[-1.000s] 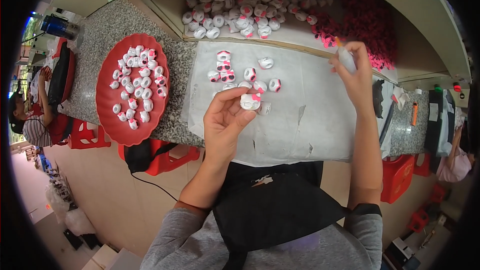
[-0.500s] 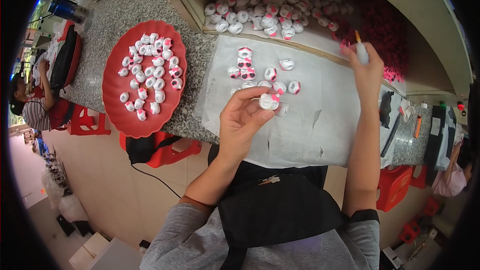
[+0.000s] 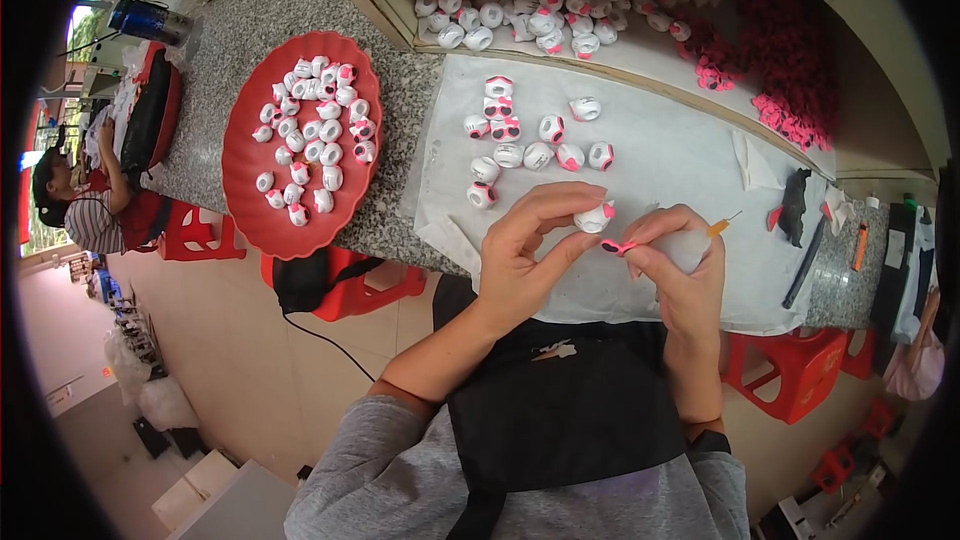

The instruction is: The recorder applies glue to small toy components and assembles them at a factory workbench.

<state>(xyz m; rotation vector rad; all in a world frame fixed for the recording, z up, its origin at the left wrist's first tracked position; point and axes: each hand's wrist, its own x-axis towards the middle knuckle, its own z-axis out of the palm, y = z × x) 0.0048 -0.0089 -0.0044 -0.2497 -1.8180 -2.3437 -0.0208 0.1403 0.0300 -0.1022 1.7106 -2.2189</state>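
Observation:
My left hand (image 3: 525,265) pinches a small white figurine head (image 3: 593,221) with a pink bow between thumb and fingers. Close beside it, the thumb and finger of my right hand (image 3: 688,285) grip tiny pink toy sunglasses (image 3: 616,248) with dark lenses. Tucked in that same hand is a whitish needle-tip bottle (image 3: 718,228), its orange nozzle and thin needle pointing right. Whether the sunglasses touch the head, I cannot tell. Under my hands, a white sheet (image 3: 640,155) bears several more heads (image 3: 538,156), some wearing pink sunglasses.
On the left of the speckled counter (image 3: 265,5), a red scalloped tray (image 3: 237,155) holds many heads. A shelf behind the sheet carries a heap of white heads (image 3: 545,0) and a pink pile (image 3: 790,70). A black rag (image 3: 794,205) lies to the right.
My right hand has come from the pink pile toward my left hand, now with pink sunglasses besides the bottle. My left hand has shifted right in view with the head.

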